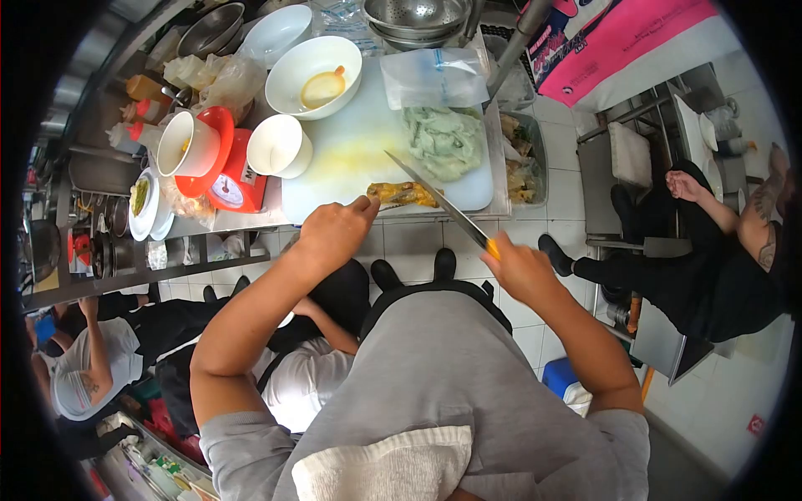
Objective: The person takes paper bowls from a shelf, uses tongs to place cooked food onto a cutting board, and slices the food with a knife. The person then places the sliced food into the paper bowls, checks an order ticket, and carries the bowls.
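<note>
On the near edge of the white cutting board lies a yellow-brown piece of meat; its exact kind is unclear. The fingers of my left hand are pinched together at its left end. My right hand is wrapped round the yellow handle of a long kitchen knife. The blade points up and left, passing over or beside the meat's right part. A crumpled pale green cloth rests just beyond the blade. Yellow stains mark the middle of the board.
Left of the board stand a white paper tub and a red scale bearing another tub. Behind is a white bowl with yellowish liquid. A plastic bag lies at the back right. Co-workers are on both sides, one at right.
</note>
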`<state>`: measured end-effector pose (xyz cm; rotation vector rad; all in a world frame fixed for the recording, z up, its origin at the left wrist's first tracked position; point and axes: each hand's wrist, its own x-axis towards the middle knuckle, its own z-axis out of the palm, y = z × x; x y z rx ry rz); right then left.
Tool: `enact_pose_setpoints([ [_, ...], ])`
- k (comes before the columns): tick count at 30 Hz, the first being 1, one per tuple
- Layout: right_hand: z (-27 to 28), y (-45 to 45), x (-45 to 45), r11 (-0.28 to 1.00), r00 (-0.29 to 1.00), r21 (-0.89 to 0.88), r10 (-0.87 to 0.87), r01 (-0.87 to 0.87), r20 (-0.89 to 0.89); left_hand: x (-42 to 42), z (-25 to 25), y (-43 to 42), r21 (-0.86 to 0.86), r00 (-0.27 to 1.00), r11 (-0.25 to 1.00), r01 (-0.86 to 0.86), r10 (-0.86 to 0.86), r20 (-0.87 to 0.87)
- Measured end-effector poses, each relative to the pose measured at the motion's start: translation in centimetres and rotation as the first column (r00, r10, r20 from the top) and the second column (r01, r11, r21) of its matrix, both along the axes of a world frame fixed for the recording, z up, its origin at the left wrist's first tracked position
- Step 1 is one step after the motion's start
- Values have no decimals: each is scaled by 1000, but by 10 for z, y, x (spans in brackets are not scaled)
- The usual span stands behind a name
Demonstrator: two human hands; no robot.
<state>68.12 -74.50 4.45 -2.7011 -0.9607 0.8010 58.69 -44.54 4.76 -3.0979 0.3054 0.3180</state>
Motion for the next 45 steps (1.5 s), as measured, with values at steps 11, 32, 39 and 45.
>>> enact_pose_setpoints([
  [11,-27,5,-1,996,1000,89,8,-8,7,6,3,-3,8,998,1000,10,-10,-65],
  [32,-19,-12,-14,980,993,197,-56,35,102,1,3,3,-21,999,999,-44,45,19],
  [39,-5,-36,-18,984,992,147,-111,101,62,-6,5,5,-129,995,989,-77,85,58],
  [45,-17,-25,1,990,994,139,3,-19,113,-6,3,11,-123,991,990,-71,85,105],
])
